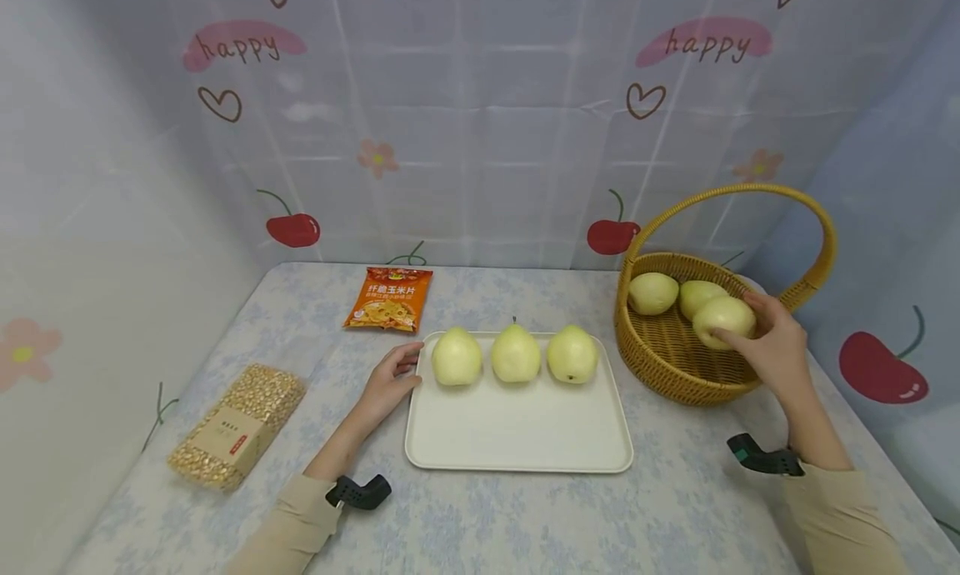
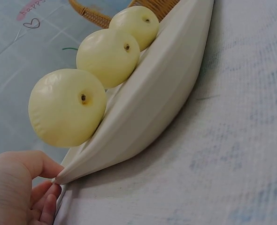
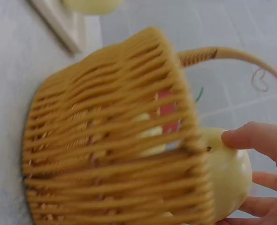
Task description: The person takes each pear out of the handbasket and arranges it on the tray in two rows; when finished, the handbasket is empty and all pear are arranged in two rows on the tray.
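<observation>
Three pale yellow-green pears stand in a row along the back of a white tray (image 1: 517, 437): a left pear (image 1: 457, 357), a middle pear (image 1: 516, 354) and a right pear (image 1: 572, 355). My left hand (image 1: 392, 383) pinches the tray's left rim between thumb and fingers, seen closely in the left wrist view. Over the wicker basket (image 1: 660, 379), my right hand (image 1: 776, 346) grips another pear (image 1: 724, 322) with the thumb on its near side. Two more pears, one at the left (image 1: 653, 293) and one behind (image 1: 701, 298), lie inside the basket.
An orange snack bag (image 1: 390, 300) lies behind the tray to the left. A clear pack of yellow kernels (image 1: 237, 427) rests at the far left. The basket's tall arched handle (image 1: 750, 190) rises above its rim. A printed curtain (image 1: 480, 142) hangs behind the table.
</observation>
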`<state>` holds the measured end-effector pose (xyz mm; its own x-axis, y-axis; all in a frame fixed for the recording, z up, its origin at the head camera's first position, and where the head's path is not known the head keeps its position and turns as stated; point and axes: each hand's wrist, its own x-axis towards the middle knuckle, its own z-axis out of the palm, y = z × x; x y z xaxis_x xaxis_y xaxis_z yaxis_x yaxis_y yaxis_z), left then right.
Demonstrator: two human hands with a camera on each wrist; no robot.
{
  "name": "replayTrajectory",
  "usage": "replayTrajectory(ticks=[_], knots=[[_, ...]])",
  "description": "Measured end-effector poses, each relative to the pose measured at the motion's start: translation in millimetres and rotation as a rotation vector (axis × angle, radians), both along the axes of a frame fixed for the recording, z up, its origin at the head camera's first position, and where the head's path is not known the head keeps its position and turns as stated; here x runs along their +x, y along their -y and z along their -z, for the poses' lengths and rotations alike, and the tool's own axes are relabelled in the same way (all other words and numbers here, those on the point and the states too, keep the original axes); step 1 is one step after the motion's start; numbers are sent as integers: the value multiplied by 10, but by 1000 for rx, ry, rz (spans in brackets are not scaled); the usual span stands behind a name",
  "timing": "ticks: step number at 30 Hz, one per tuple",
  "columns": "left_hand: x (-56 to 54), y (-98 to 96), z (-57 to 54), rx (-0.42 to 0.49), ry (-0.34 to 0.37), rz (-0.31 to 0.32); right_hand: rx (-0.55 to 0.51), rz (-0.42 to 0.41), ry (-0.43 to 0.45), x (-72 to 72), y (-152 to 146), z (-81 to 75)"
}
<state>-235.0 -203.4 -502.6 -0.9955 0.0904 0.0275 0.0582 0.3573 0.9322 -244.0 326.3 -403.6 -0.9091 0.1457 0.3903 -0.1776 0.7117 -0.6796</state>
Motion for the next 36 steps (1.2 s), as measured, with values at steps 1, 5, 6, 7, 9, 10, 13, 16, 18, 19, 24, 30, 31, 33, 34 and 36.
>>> replayTrajectory(ticks=[1, 5, 6, 7, 9, 10, 13, 16, 18, 19, 24, 30, 31, 33, 34, 36], knots=[[-4, 3, 5, -5, -5, 0, -19, 0, 0, 11, 22, -25], [-11, 3, 20, -7, -6, -2, -67, -25, 26, 71, 129, -131], [-12, 2, 23, -7, -5, -3, -78, -38, 33, 89, 165, -156], [-11, 0, 23, -8, -5, -1, -88, -53, 40, 107, 204, -182], [-11, 0, 28, 5, -2, -3, -96, -80, 43, 146, 295, -228], [-10, 0, 28, 12, -4, -2, -104, -96, 38, 164, 344, -248], [-4, 6, 25, 10, -7, 5, -94, -124, 30, 216, 505, -301], [4, 16, 10, 6, -6, 3, -76, -157, 28, 254, 670, -336], [6, 23, 4, 8, -4, 2, -71, -193, 12, 272, 784, -349], [5, 24, 2, 6, -5, 2, -69, -209, 7, 283, 842, -355], [3, 18, -5, -6, -1, 13, -98, -336, -43, 334, 1167, -341], [96, -42, -193, 9, 8, 23, -78, -470, -52, 408, 1605, -198], [112, -52, -225, 10, 7, 25, -74, -491, -52, 422, 1678, -171], [130, -63, -266, 8, 11, 26, -77, -529, -38, 456, 1819, -126], [127, -64, -263, 9, 18, 23, -78, -545, -33, 477, 1887, -107], [98, -45, -204, -11, 5, 23, -92, -582, -23, 518, 2021, -71]])
